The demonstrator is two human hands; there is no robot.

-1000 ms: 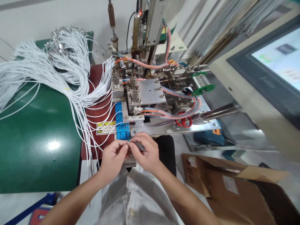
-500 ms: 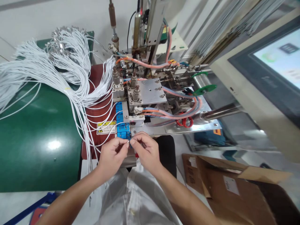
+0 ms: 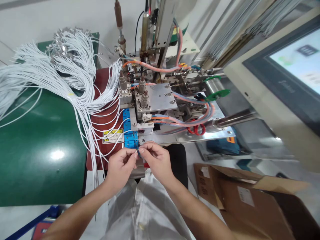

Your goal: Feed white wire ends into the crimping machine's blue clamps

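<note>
Two sets of fingertips sit just apart now, left hand (image 3: 119, 170) pinching a white tip (image 3: 136, 151), right hand (image 3: 160, 166) narrow, hold unclear, blue clips (image 3: 130, 140) just beyond both.

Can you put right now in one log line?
left hand: pinching small white thing; right hand: beside it, grip unclear; blue blocks: beyond hands; white wires: bunched over green table

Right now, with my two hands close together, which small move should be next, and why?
Perhaps ease the small white tip slightly towards the nearest blue block: your left hand seems to pinch it just below, your right hand is close beside, and white wires reach the blocks farther back.
</note>
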